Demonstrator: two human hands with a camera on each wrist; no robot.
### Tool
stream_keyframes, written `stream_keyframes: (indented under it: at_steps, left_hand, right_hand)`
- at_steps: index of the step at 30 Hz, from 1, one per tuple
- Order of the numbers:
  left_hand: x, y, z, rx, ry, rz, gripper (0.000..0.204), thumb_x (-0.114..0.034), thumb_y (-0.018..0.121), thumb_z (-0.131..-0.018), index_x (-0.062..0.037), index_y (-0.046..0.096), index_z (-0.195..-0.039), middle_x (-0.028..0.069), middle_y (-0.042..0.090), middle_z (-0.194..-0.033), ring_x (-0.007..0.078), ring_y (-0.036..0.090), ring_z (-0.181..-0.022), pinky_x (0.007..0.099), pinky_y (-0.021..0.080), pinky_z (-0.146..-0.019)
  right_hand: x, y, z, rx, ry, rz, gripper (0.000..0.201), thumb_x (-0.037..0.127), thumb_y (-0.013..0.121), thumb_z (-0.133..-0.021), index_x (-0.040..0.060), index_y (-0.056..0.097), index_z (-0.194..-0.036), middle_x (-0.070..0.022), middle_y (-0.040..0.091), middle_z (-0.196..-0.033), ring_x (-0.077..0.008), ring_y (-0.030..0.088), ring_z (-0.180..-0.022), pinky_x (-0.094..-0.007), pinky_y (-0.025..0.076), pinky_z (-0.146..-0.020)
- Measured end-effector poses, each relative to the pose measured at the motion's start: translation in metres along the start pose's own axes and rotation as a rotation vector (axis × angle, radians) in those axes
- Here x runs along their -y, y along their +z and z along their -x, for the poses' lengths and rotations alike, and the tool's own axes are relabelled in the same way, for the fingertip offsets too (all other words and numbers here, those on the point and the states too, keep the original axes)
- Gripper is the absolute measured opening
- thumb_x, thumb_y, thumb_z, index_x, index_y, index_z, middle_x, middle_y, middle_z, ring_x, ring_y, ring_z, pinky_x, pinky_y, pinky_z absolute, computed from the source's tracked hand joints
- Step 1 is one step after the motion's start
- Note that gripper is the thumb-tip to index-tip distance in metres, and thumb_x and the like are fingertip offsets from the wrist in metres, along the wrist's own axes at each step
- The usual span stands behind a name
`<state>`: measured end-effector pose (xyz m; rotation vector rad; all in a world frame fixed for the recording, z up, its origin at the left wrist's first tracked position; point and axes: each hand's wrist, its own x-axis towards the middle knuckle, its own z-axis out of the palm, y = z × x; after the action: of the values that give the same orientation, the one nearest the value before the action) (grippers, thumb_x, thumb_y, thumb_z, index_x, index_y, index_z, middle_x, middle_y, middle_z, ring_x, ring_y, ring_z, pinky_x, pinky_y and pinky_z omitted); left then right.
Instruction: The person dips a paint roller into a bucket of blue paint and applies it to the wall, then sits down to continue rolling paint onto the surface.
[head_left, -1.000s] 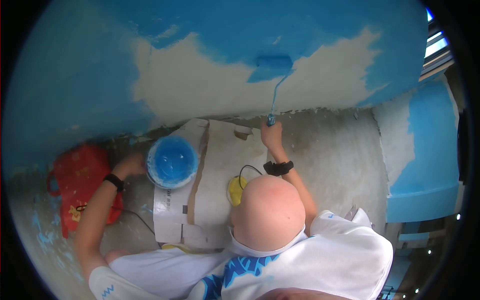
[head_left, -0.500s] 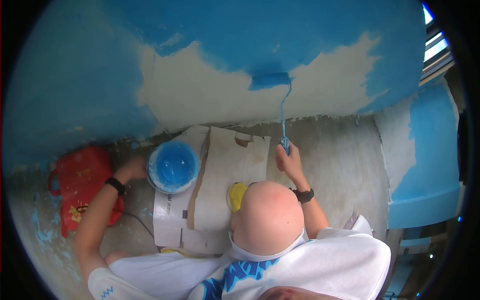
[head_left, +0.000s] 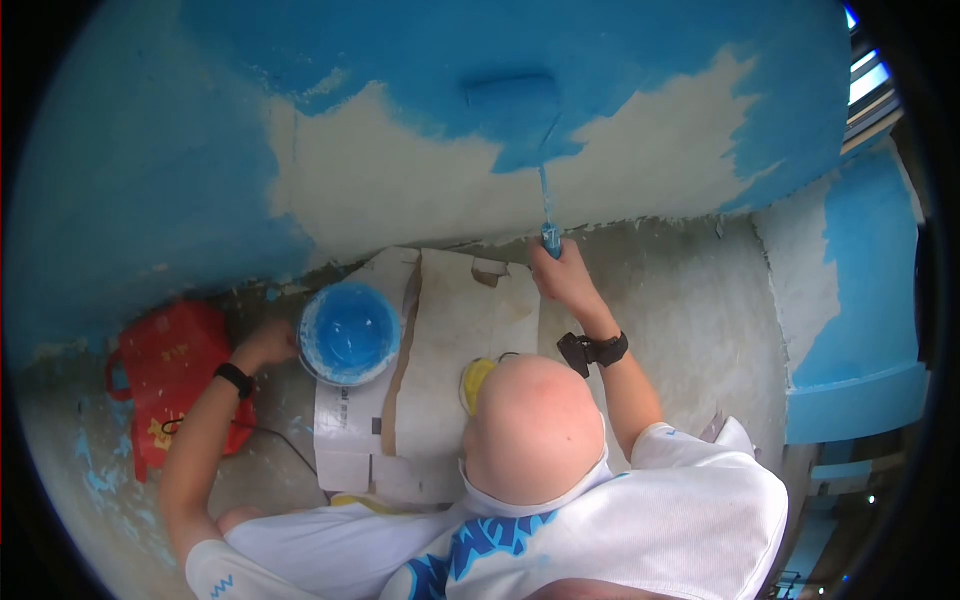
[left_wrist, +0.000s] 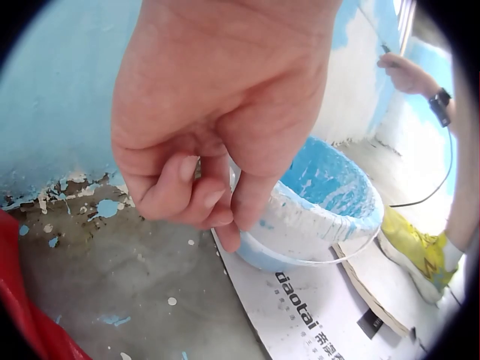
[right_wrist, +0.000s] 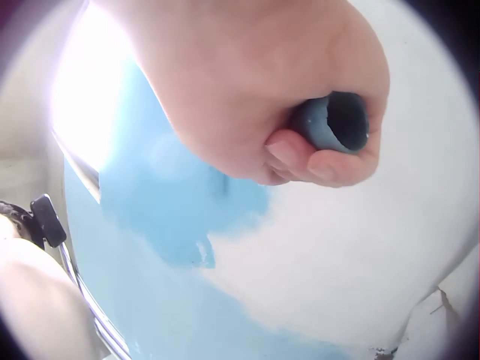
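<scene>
In the head view my right hand (head_left: 568,275) grips the handle of a paint roller (head_left: 510,92). The roller's head lies against the upper, blue part of the wall, its thin rod running down to my fist. The hollow blue handle end (right_wrist: 330,124) pokes out of my curled fingers in the right wrist view. My left hand (head_left: 268,343) is at the left side of a bucket of blue paint (head_left: 350,333). Seen from the left wrist, thumb and curled fingers (left_wrist: 176,184) pinch at the bucket's side, where its wire handle (left_wrist: 330,261) meets the fingertips.
The wall (head_left: 390,190) ahead has an unpainted white patch between blue areas. Flattened cardboard (head_left: 455,330) lies under the bucket on the paint-spotted floor. A red bag (head_left: 170,365) lies at the left. Close in front of me are another person's bald head (head_left: 535,430) and a yellow shoe (left_wrist: 412,251).
The roller first came down the wall onto the white patch, then went back up and left into the blue, leaving fresh blue below. The left hand stays at the bucket.
</scene>
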<state>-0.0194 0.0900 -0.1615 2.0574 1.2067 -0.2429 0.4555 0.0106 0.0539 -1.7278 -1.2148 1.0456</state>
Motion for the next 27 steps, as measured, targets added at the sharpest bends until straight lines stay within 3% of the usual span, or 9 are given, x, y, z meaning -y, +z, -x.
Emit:
stream_keyframes:
  at_steps: [5, 9, 13, 15, 21, 27]
  left_hand:
    - [-0.004, -0.003, 0.003, -0.014, -0.018, 0.028, 0.026, -0.023, 0.077, -0.069, -0.0005, 0.074, -0.082, 0.0217, 0.07, -0.081, 0.0328, 0.068, -0.073, 0.04, 0.052, -0.07]
    - [-0.013, -0.005, 0.004, 0.043, -0.053, 0.031, 0.03, -0.028, 0.074, -0.076, 0.0006, 0.074, -0.085, 0.0238, 0.07, -0.085, 0.0357, 0.069, -0.079, 0.0427, 0.054, -0.076]
    - [-0.007, -0.002, 0.001, 0.04, -0.047, -0.005, 0.03, -0.028, 0.075, -0.076, 0.001, 0.074, -0.085, 0.0235, 0.07, -0.086, 0.0354, 0.069, -0.08, 0.0422, 0.054, -0.077]
    - [-0.005, 0.0, 0.0, 0.044, -0.055, 0.032, 0.027, -0.022, 0.077, -0.069, -0.0007, 0.075, -0.087, 0.0214, 0.071, -0.083, 0.0325, 0.069, -0.077, 0.0392, 0.053, -0.073]
    - [-0.008, -0.007, 0.002, -0.003, -0.07, 0.042, 0.026, -0.021, 0.078, -0.069, -0.0005, 0.075, -0.085, 0.0216, 0.071, -0.084, 0.0317, 0.069, -0.076, 0.0386, 0.053, -0.072]
    - [-0.004, 0.0, -0.001, 0.031, -0.048, 0.031, 0.027, -0.024, 0.078, -0.069, -0.0002, 0.075, -0.083, 0.0217, 0.07, -0.083, 0.0315, 0.069, -0.074, 0.039, 0.052, -0.071]
  right_hand:
    - [-0.036, 0.015, 0.009, 0.135, 0.208, -0.306, 0.034, 0.021, 0.056, -0.096, 0.0105, 0.043, -0.067, 0.0037, 0.037, -0.049, -0.0077, 0.033, -0.036, -0.0276, 0.024, -0.035]
    - [-0.025, 0.013, 0.004, 0.129, 0.176, -0.319, 0.034, 0.02, 0.054, -0.096, 0.0104, 0.043, -0.065, 0.0035, 0.037, -0.049, -0.0081, 0.032, -0.036, -0.0282, 0.023, -0.035]
    - [0.018, 0.004, 0.005, 0.115, 0.152, -0.197, 0.035, 0.02, 0.052, -0.095, 0.0102, 0.041, -0.063, 0.0029, 0.036, -0.049, -0.009, 0.031, -0.037, -0.0286, 0.025, -0.037]
    - [0.031, -0.002, 0.008, 0.129, 0.184, -0.146, 0.036, 0.02, 0.052, -0.094, 0.0098, 0.039, -0.061, 0.0018, 0.039, -0.049, -0.0095, 0.034, -0.037, -0.0296, 0.026, -0.037]
    - [-0.032, 0.005, 0.002, 0.077, 0.193, 0.016, 0.035, 0.02, 0.051, -0.094, 0.0083, 0.041, -0.063, 0.0015, 0.04, -0.049, -0.0091, 0.034, -0.038, -0.0302, 0.027, -0.037]
    - [0.018, 0.004, 0.005, 0.097, 0.191, -0.124, 0.036, 0.018, 0.053, -0.093, 0.0081, 0.042, -0.061, 0.0014, 0.038, -0.048, -0.0094, 0.033, -0.038, -0.0299, 0.025, -0.037]
